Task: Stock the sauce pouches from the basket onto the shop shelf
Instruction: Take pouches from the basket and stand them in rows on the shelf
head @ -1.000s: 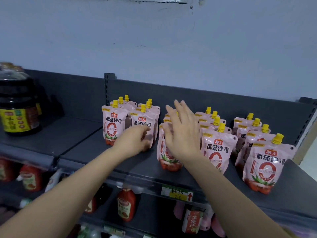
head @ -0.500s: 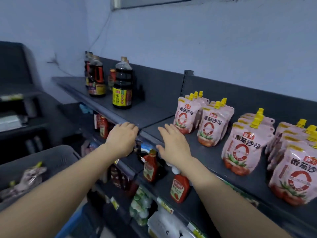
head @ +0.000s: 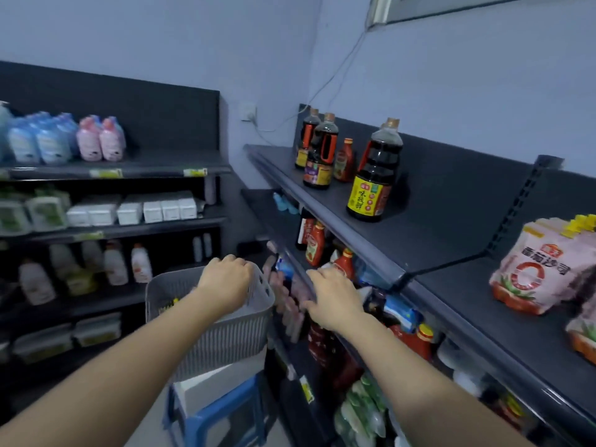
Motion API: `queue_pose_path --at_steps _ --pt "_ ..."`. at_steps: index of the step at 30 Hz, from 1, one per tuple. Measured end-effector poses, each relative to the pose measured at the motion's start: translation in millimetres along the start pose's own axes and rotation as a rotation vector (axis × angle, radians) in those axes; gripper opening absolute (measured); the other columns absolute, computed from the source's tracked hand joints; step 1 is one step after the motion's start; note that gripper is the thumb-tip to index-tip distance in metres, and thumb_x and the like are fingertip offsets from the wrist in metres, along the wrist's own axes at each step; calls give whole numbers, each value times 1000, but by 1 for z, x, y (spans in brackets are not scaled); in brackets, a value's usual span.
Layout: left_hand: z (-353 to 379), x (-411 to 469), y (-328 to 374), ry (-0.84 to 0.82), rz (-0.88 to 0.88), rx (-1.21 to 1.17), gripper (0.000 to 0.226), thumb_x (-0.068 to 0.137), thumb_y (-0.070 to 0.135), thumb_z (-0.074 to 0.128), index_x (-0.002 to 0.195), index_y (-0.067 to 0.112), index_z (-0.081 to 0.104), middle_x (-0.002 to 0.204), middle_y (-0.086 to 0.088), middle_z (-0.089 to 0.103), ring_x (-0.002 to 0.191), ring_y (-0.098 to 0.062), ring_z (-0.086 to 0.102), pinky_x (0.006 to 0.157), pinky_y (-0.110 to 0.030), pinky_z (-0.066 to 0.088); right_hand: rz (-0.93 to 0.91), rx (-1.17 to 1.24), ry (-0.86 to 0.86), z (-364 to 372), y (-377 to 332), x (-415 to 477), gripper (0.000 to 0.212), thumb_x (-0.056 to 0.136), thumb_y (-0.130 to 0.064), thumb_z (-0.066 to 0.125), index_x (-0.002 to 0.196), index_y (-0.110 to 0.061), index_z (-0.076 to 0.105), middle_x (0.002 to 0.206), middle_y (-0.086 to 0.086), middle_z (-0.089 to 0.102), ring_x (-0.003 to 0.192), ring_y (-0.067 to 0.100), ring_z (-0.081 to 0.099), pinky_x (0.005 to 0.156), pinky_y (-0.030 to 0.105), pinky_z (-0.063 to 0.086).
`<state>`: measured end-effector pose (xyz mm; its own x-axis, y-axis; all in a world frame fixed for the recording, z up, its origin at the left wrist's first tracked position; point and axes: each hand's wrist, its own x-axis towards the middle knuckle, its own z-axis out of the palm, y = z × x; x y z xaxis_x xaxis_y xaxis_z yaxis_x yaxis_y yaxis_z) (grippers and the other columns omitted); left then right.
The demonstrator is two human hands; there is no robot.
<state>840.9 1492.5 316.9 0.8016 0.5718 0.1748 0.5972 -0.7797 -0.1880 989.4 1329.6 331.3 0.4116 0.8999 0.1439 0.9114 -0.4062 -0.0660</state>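
L hand [head: 225,280] at basket [head: 213,337] (R [head: 333,296] near)

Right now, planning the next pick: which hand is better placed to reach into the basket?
Probably left: the left hand hangs over the far rim of the grey basket, while the right hand is outside it, to its right.

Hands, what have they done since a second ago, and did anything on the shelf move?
Both hands came off the sauce pouches and swung left, away from the top shelf. The left hand is now over the grey basket, fingers curled down; any grip is hidden. The right hand hovers open beside it. The pouches stay standing on the shelf.
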Motion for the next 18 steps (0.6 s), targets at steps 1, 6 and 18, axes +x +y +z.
queue_pose_path --at_steps 1,6,18 --pt "8 4 -13 -12 -15 -1 41 87 30 55 126 19 51 123 0 59 117 -21 50 89 -35 41 -12 1 -14 7 -8 13 53 87 -36 60 133 -17 43 136 7 47 132 29 37 102 41 37" --pt "47 25 -69 -84 -68 11 36 89 27 54 123 17 51 125 -2 58 119 -23 49 91 -36 40 -51 19 -76 41 -45 75 61 86 -37 61 139 -16 40 134 6 49 130 28 39 103 39 37" --pt "154 62 -153 -335 -193 13 34 89 25 53 123 18 54 126 -4 59 119 -24 51 94 -35 41 -119 80 -285 128 -94 191 53 89 -36 59 136 -17 44 138 8 48 133 27 36 106 38 33"
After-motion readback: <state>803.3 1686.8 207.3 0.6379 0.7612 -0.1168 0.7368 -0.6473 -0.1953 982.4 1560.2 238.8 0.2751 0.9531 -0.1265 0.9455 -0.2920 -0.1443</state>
